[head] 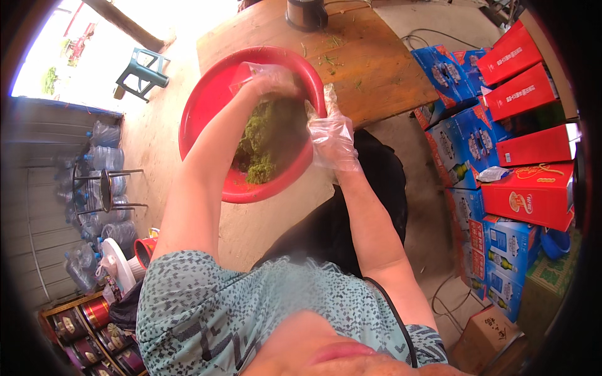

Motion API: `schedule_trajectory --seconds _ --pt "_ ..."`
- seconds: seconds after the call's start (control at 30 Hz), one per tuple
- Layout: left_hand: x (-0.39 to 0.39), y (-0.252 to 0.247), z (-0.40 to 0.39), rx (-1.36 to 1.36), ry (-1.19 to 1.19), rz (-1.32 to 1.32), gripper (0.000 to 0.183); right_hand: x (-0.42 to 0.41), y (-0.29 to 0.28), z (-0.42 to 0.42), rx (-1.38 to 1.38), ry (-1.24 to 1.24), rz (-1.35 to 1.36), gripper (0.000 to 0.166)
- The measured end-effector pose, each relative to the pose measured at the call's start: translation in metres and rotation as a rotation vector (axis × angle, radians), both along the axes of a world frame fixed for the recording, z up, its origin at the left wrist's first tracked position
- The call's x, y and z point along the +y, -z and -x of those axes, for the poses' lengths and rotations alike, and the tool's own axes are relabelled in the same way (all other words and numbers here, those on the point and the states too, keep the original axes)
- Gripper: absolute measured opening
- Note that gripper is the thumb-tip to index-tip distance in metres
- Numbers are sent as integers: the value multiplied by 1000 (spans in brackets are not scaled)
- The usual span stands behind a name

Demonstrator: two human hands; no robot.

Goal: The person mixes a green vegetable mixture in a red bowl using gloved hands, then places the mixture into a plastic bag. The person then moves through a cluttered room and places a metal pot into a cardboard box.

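Note:
A large red plastic basin (202, 108) is tilted at the near edge of a wooden table (376, 70). Inside it lies a clump of finely cut, wet-looking greens (263, 141), its right side dark and blurred. My left hand (275, 82), in a clear plastic disposable glove, reaches into the basin above the greens. Its fingertips are lost in shadow by the far right wall, so their grip cannot be told. My right hand (331, 131), gloved the same way with green bits stuck to the fingers, grips the basin's right rim.
A metal kettle-like vessel (305, 14) and green scraps (331, 61) are on the tabletop. Blue drink cartons (475, 136) and red boxes (526, 192) are stacked at right. At left are a green plastic stool (143, 73), a dark-framed stool (107, 190) and clear plastic bottles (108, 157).

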State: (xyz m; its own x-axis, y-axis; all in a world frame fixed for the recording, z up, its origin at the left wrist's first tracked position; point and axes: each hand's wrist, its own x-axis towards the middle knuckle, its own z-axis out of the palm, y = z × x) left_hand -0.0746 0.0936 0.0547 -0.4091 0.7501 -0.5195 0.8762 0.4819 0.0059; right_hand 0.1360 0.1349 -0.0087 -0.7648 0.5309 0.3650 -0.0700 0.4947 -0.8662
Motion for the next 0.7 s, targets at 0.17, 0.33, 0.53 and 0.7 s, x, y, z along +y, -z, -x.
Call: schedule_trajectory --seconds 0.17,0.33,0.53,0.7 --pt "-31 -17 -13 -73 135 -120 40 -3 0 5 0 -49 189 62" --pt "-83 -41 -55 -240 -45 -61 37 -1 16 5 362 -312 972 67" --pt "-169 -21 -66 -14 325 -402 58 -3 7 2 158 -195 377 71" --pt "-186 -12 -45 -364 -71 -292 61 -8 2 2 384 -385 1043 69"
